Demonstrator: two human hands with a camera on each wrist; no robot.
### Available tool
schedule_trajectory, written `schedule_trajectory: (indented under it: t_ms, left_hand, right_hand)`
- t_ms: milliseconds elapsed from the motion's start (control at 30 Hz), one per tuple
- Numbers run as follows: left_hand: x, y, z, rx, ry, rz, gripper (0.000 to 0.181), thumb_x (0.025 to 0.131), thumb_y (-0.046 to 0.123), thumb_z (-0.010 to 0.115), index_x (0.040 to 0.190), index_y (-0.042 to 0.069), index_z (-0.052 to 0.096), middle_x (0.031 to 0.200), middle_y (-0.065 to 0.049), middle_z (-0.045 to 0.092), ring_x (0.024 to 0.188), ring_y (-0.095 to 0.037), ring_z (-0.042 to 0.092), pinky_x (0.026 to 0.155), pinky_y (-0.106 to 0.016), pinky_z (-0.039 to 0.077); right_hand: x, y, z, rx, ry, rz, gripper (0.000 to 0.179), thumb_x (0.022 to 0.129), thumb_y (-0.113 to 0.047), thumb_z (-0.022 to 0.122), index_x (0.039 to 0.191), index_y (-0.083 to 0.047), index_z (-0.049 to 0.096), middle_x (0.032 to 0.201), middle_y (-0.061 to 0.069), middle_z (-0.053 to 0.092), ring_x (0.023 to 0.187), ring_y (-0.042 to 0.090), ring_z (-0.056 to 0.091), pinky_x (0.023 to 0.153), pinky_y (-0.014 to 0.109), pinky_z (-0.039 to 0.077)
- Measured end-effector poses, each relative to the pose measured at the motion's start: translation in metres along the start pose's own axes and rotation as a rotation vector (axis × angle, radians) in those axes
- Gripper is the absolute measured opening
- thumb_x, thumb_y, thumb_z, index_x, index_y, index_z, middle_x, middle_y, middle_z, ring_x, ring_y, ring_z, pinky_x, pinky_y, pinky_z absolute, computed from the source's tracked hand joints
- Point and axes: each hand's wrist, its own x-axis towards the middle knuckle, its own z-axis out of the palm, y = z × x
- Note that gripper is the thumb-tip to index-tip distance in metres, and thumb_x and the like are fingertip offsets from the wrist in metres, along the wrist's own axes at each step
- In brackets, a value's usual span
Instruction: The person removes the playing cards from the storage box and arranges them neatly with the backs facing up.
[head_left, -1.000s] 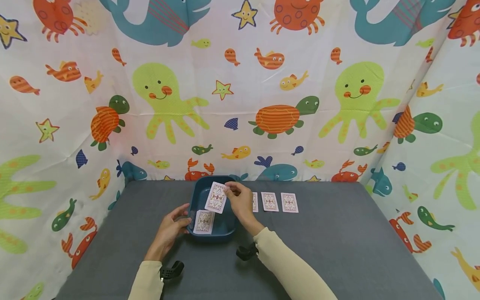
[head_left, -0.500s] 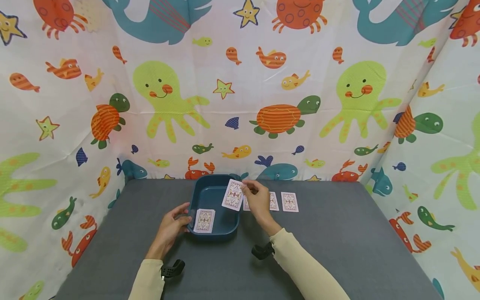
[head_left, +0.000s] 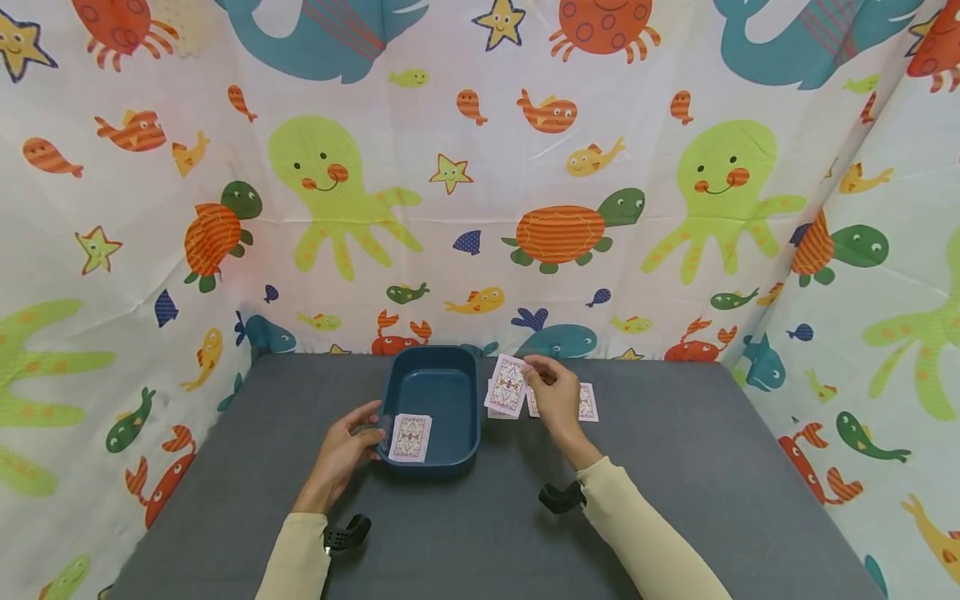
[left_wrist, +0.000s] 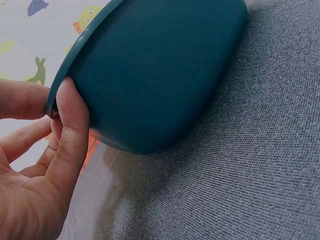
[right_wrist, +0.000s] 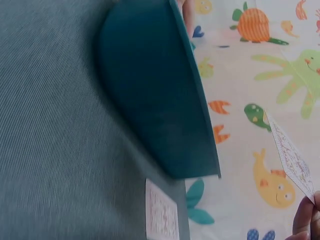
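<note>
My right hand (head_left: 557, 404) pinches a playing card (head_left: 506, 386) by its right edge, patterned red back showing. In the head view the card is tilted and overlaps another card (head_left: 501, 415) lying just right of the blue plastic tub (head_left: 448, 402). The right wrist view shows the held card (right_wrist: 291, 155) up off the table, with fingertips (right_wrist: 303, 218) at its corner. At the tub's left side, my left hand (head_left: 339, 454) grips the rim, thumb (left_wrist: 73, 107) against the outer wall. A small pile of face-down cards (head_left: 410, 438) lies in the tub's front left.
Two more face-down cards stand in the row to the right, one mostly behind the right hand, the other a card (head_left: 588, 403) at the end. The grey cloth-covered table (head_left: 675, 483) runs back to a curtain (head_left: 480, 208) with sea animals.
My right hand has carried the card rightward from over the tub to above the row of cards. The left hand keeps its grip on the tub's rim.
</note>
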Motion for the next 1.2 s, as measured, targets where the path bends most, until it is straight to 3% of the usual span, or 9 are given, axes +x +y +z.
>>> schedule_trajectory:
  t_ms: [400,667,800,933,1033,1200]
  left_hand:
    - [0.001,-0.001,0.0,0.011,-0.005,0.001,0.054,0.093,0.009,0.059,0.145,0.021,0.047,0.138,-0.012,0.044,0.098,-0.027,0.055,0.069,-0.031,0.054]
    - [-0.001,-0.003,-0.001,0.013,-0.007,0.015,0.054,0.094,0.008,0.059,0.146,0.019,0.046,0.137,-0.013,0.044,0.098,-0.028,0.055,0.069,-0.031,0.054]
    - [-0.001,-0.002,0.0,0.009,-0.007,0.011,0.054,0.094,0.009,0.059,0.145,0.02,0.046,0.138,-0.012,0.044,0.1,-0.029,0.055,0.07,-0.031,0.054]
    - [-0.001,-0.001,0.001,0.012,-0.004,0.001,0.054,0.094,0.009,0.059,0.145,0.021,0.047,0.138,-0.012,0.044,0.1,-0.029,0.055,0.07,-0.031,0.054]
    - [0.0,-0.001,0.0,0.011,-0.001,0.002,0.054,0.093,0.009,0.06,0.145,0.02,0.047,0.138,-0.012,0.044,0.098,-0.028,0.056,0.069,-0.031,0.054]
    - [0.001,-0.001,0.0,0.009,-0.003,0.005,0.054,0.094,0.008,0.06,0.145,0.02,0.047,0.138,-0.013,0.044,0.095,-0.025,0.057,0.069,-0.03,0.054]
  right_hand:
    - [0.01,0.022,-0.042,-0.059,-0.014,0.002,0.017,0.092,-0.02,0.069,0.105,-0.01,0.074,0.094,0.016,0.071,0.075,0.014,0.061,0.064,0.016,0.047]
    - [0.015,0.033,-0.069,-0.074,-0.034,-0.002,0.018,0.092,-0.015,0.068,0.106,-0.005,0.073,0.096,0.019,0.071,0.075,0.003,0.061,0.067,0.013,0.048]
    - [0.012,0.025,-0.081,-0.099,-0.058,-0.017,0.019,0.093,-0.011,0.066,0.108,0.0,0.072,0.098,0.022,0.071,0.076,0.006,0.061,0.066,0.012,0.047]
    - [0.012,0.034,-0.092,-0.139,-0.071,-0.011,0.018,0.093,-0.011,0.066,0.108,-0.001,0.071,0.1,0.021,0.071,0.077,0.006,0.061,0.066,0.013,0.047]
    - [0.019,0.055,-0.1,-0.163,-0.059,-0.007,0.018,0.093,-0.015,0.067,0.106,-0.004,0.072,0.101,0.018,0.072,0.077,0.001,0.06,0.066,0.013,0.046]
    - [0.023,0.064,-0.113,-0.174,-0.049,0.005,0.02,0.093,-0.015,0.067,0.108,-0.002,0.072,0.104,0.02,0.072,0.079,-0.002,0.06,0.067,0.011,0.047]
